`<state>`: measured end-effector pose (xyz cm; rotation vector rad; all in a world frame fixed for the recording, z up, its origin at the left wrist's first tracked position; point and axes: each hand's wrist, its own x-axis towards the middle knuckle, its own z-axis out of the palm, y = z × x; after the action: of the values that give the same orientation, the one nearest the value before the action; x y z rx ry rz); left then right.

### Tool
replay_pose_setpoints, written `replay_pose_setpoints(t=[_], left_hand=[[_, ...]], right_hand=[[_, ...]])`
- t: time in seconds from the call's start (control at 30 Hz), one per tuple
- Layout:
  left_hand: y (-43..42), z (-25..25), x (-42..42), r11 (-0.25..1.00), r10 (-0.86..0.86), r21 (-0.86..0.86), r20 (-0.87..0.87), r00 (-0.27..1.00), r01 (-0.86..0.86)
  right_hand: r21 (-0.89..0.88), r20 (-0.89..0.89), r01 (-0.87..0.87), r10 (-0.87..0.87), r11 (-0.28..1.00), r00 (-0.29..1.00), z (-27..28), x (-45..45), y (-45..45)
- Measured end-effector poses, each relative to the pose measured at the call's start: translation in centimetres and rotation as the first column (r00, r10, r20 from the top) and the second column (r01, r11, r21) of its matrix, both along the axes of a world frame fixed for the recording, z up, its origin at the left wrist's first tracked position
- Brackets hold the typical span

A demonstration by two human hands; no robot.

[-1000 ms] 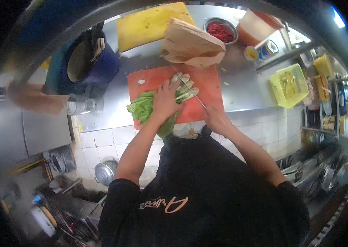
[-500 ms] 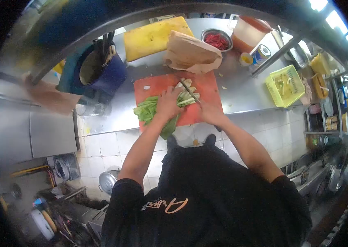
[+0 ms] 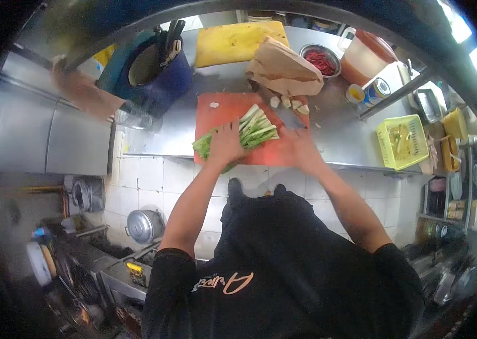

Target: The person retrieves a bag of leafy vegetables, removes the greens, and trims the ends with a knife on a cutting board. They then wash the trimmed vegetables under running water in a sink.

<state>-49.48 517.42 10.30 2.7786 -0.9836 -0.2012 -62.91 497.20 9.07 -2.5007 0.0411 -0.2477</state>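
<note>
A bunch of leafy greens [image 3: 258, 127] with pale stalks lies on the orange cutting board [image 3: 210, 116], its stalk ends toward the upper right. My left hand [image 3: 226, 144] lies over the bunch, fingers bent round it and holding it against the board. At the board's right side, my right hand [image 3: 300, 148] grips a knife [image 3: 290, 118]; the hand is smeared by motion and covers the handle. The blade points away from me, beside several cut-off pale stalk ends [image 3: 287, 103]. A small white scrap [image 3: 214, 105] sits at the board's upper left.
Behind the board stand a brown paper bag [image 3: 286, 70], a yellow cutting board [image 3: 238, 42] and a bowl of red chillies [image 3: 335, 55]. A blue bucket [image 3: 173, 79] is on the left. To the right are a can [image 3: 377, 89] and a yellow-green basket [image 3: 385, 144] near the counter edge.
The knife has moved right, off the stalks, and the cut ends now lie apart at the board's upper right. My left hand stays on the greens. The view has shifted slightly.
</note>
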Motion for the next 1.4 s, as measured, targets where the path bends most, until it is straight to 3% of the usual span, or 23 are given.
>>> replay_pose_setpoints(t=[0.03, 0.13, 0.23, 0.33, 0.4, 0.43, 0.47, 0.5, 0.57, 0.63, 0.73, 0.83, 0.87, 0.97, 1.0, 1.1, 1.13, 1.23, 1.4], left_hand=[[-0.2, -0.1, -0.1, 1.000, 0.010, 0.001, 0.019, 1.000, -0.010], [-0.5, -0.7, -0.2, 0.997, 0.075, -0.015, 0.033, 0.997, -0.075], [-0.8, -1.2, -0.8, 0.976, 0.194, -0.089, -0.062, 0.979, -0.199], [-0.3, 1.1, -2.1, 0.932, 0.275, -0.192, -0.176, 0.945, -0.307], [0.8, 2.5, -3.4, 0.892, 0.315, -0.246, -0.262, 0.912, -0.378], [1.4, 2.3, -3.8, 0.880, 0.294, -0.315, -0.223, 0.929, -0.354], [2.1, 1.9, -4.2, 0.863, 0.283, -0.382, -0.177, 0.943, -0.331], [3.1, 1.8, -4.4, 0.841, 0.282, -0.445, -0.126, 0.951, -0.308], [5.4, 2.0, -4.7, 0.791, 0.413, -0.416, -0.177, 0.893, -0.448], [8.8, 1.8, -4.1, 0.804, 0.477, -0.295, -0.200, 0.856, -0.516], [15.3, 5.3, -4.1, 0.726, 0.531, -0.397, -0.195, 0.824, -0.562], [23.1, 6.4, -3.4, 0.710, 0.508, -0.374, -0.315, 0.802, -0.596], [25.9, 6.1, -3.1, 0.671, 0.510, -0.452, -0.293, 0.809, -0.587], [33.8, 7.0, -2.0, 0.617, 0.499, -0.376, -0.492, 0.713, -0.691], [35.4, 7.0, -1.8, 0.606, 0.558, -0.407, -0.395, 0.730, -0.684], [40.7, 8.0, 0.6, 0.612, 0.608, -0.345, -0.371, 0.702, -0.712], [41.7, 8.5, 1.5, 0.568, 0.626, -0.407, -0.349, 0.697, -0.715], [45.7, 8.8, 6.1, 0.566, 0.522, -0.458, -0.445, 0.728, -0.686], [52.2, 8.1, 14.7, 0.223, 0.354, -0.708, -0.581, 0.732, -0.670]], right_hand=[[0.220, -0.049, -0.100, 0.113, 0.970, 0.992, -0.5, -0.2, 0.4], [0.566, -0.447, 0.177, 0.119, 0.805, 0.887, -0.3, -0.4, 3.1], [0.821, -0.492, 0.378, 0.195, 0.428, 0.848, -0.8, 0.9, 4.2], [0.873, -0.443, 0.376, 0.182, 0.311, 0.878, -0.3, 2.8, 5.9], [0.931, -0.362, 0.343, 0.208, 0.121, 0.909, 2.1, 3.4, 8.4], [0.946, -0.320, 0.323, 0.221, 0.027, 0.921, 2.9, 3.9, 9.4], [0.947, -0.263, 0.304, 0.300, -0.101, 0.917, 0.3, 5.2, 10.5], [0.939, -0.286, 0.329, 0.301, -0.102, 0.910, 0.6, 5.9, 11.9], [0.923, -0.329, 0.373, 0.310, -0.096, 0.892, 1.6, 6.9, 15.2], [0.892, -0.323, 0.416, 0.394, -0.177, 0.860, 2.2, 8.0, 18.8], [0.908, -0.251, 0.367, 0.437, -0.203, 0.864, 2.3, 10.4, 25.4], [0.896, -0.226, 0.413, 0.635, -0.161, 0.738, 1.9, 13.6, 32.0], [0.879, -0.235, 0.446, 0.663, -0.167, 0.711, 1.0, 14.7, 34.6], [0.854, -0.287, 0.509, 0.715, -0.111, 0.638, 0.1, 16.7, 41.4], [0.879, -0.239, 0.459, 0.713, -0.130, 0.660, 0.3, 17.0, 43.5], [0.851, -0.166, 0.487, 0.777, -0.199, 0.608, 1.8, 19.1, 48.4], [0.853, -0.149, 0.476, 0.773, -0.214, 0.616, 1.9, 20.1, 49.5], [0.845, -0.101, 0.469, 0.784, -0.257, 0.612, 1.3, 24.3, 51.7], [0.848, -0.079, 0.447, 0.767, -0.284, 0.637, 2.1, 33.7, 55.8]])
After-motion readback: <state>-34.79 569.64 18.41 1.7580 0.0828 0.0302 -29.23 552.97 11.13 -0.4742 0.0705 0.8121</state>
